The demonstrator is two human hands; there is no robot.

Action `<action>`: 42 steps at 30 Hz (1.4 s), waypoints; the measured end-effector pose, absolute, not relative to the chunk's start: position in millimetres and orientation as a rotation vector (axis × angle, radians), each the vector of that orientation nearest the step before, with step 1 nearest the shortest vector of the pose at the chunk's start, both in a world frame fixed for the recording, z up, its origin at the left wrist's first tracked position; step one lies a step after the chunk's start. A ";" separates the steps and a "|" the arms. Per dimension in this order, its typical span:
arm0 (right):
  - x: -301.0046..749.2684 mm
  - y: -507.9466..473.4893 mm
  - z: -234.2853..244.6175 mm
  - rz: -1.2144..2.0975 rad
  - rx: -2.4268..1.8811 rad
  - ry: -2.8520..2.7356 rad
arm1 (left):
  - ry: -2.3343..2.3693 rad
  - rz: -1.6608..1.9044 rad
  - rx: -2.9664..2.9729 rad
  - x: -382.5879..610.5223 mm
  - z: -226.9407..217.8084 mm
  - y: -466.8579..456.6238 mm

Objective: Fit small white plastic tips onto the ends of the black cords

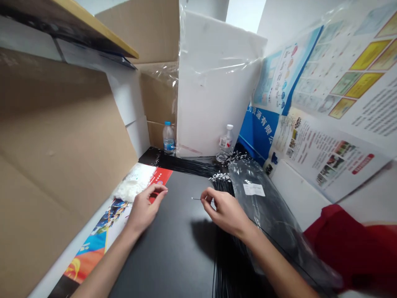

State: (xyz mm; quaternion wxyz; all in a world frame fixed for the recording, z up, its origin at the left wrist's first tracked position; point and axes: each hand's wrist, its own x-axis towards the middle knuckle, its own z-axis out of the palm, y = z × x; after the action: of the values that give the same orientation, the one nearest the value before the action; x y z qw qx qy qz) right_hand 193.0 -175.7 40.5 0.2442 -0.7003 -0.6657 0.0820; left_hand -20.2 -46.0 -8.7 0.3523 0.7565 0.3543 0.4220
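My right hand [221, 207] pinches a thin black wire [196, 199] between thumb and forefinger. The wire's small pale tip points left, above the dark grey work surface [167, 248]. Over to the left is my left hand [145, 209], its thumb and fingertips brought together; whatever they hold, if anything, is too small to make out. Beside that hand lies a pile of small white pieces [135, 180], partly in a clear bag. A bundle of black wires with white ends [221, 178] runs under my right forearm.
Behind the mat, more black wires [189, 165] lie crosswise near two plastic bottles, one blue-capped [168, 138] and one white-capped [226, 142]. A clear plastic bag [263, 215] rests on the right. Cardboard [62, 136] walls the left, a white panel [217, 82] the back.
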 end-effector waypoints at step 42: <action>160.4 -176.2 3.1 0.358 -1.650 -1.548 | 0.488 0.596 1.116 15.0 -28.5 -77.4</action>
State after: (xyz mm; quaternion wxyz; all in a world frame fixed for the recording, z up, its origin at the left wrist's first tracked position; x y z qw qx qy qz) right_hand 160.4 -176.2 3.1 0.4127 -0.6562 -0.6155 0.1424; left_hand 15.0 -77.4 -28.5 0.7788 0.5161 0.2259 0.2759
